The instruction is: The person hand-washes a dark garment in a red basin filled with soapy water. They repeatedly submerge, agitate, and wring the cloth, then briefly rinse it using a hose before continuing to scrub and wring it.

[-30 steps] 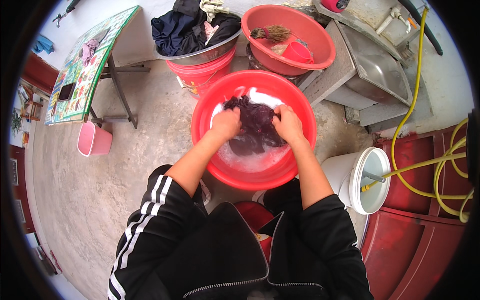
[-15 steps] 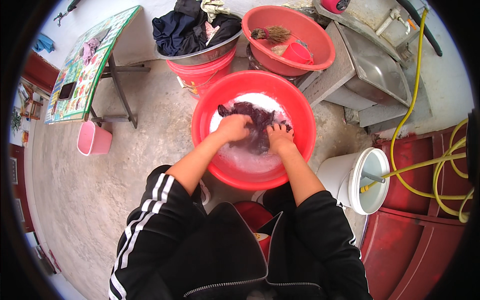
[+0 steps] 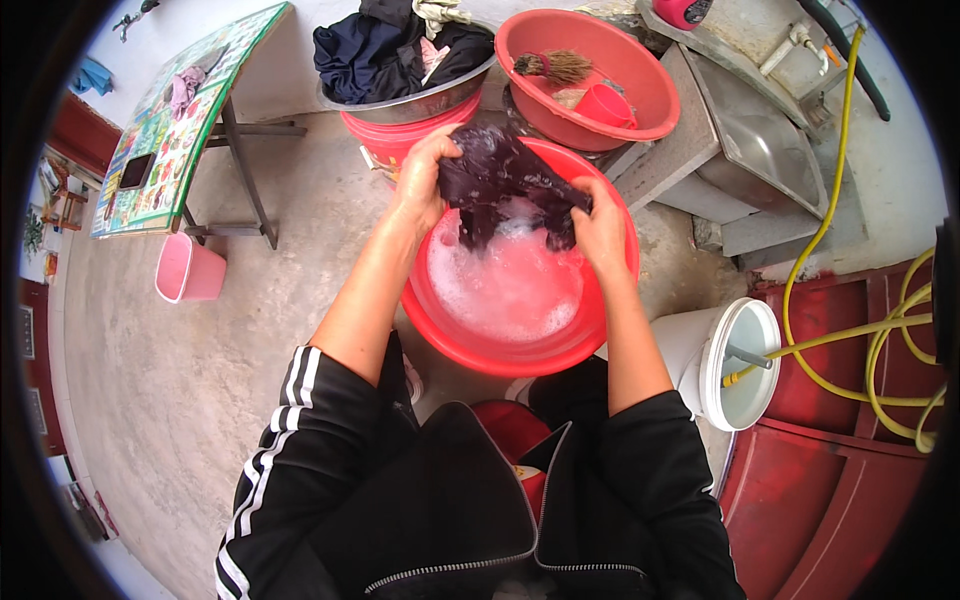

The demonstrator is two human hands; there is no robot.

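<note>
A wet, dark purple-black garment point(image 3: 505, 180) hangs stretched between my two hands, above the far side of a red basin point(image 3: 455, 345). My left hand point(image 3: 425, 175) is closed on its left edge, a little higher than the other. Its right edge is pinched in my right hand point(image 3: 598, 222). Lower folds of the cloth dangle toward the soapy water point(image 3: 510, 285), which shows white foam along its left and far parts. What kind of garment it is I cannot tell, as it is bunched and creased.
Beyond the basin, a metal bowl point(image 3: 400, 107) of dark clothes rests on a red bucket point(image 3: 385, 140). Beside it sits a paler red basin point(image 3: 655, 110) with a straw brush and scoop. A white bucket point(image 3: 690, 350) with a yellow hose point(image 3: 810, 260) stands right; a folding table point(image 3: 150, 190) stands left.
Both hands have lifted the dark garment out of the suds and spread it apart. Before, it lay bunched in the basin under my hands.
</note>
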